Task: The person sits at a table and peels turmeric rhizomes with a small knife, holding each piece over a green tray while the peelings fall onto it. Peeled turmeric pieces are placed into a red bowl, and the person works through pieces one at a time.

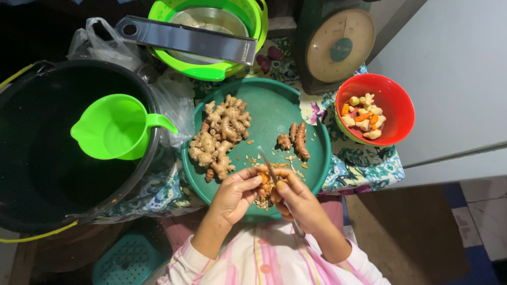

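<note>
My left hand pinches a small orange turmeric piece over the near rim of a round green tray. My right hand grips a knife, its blade pointing up and left across the piece. Peelings lie under my hands. On the tray a pile of knobbly ginger roots sits at the left, and unpeeled turmeric roots lie near the middle.
A red bowl of peeled pieces stands right of the tray. A black bucket with a green jug is at the left. Behind are a green basket with a metal slicer, a plastic bag and a dial scale.
</note>
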